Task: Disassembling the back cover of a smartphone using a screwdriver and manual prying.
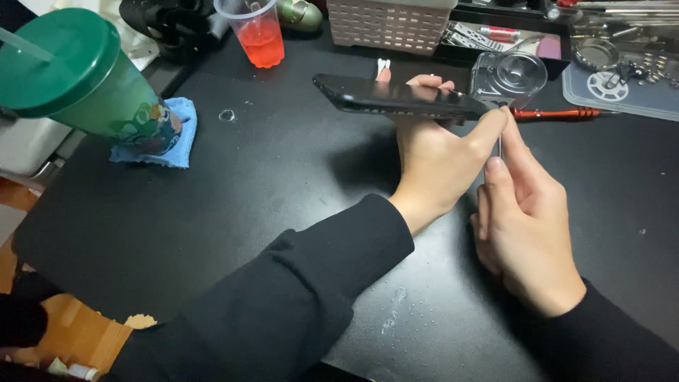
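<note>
I read this as working a fine tool into the end of the slim black phone, held on edge just above centre of the frame. My left hand clamps it, thumb stretched up against its right end and fingertips curled over the far side, so the grip is closed on the phone. My right hand, lower right, pinches a thin metal pin tool between thumb and forefinger, tip pointing up at the phone's right end beside the left thumb. To do it well I'd keep the phone braced low over the black desk, feed the pin straight and gently, and mind that thumb. Going left to right around it: a green lidded tumbler on a blue cloth at upper left, a clear plastic cup of red drink at top, a beige slatted basket, a clear round plastic case, a red-handled screwdriver just behind the tool, and a clear tray of small metal parts at upper right. Water droplets lie near my sleeves; the drinks seem the likeliest hazard.
</note>
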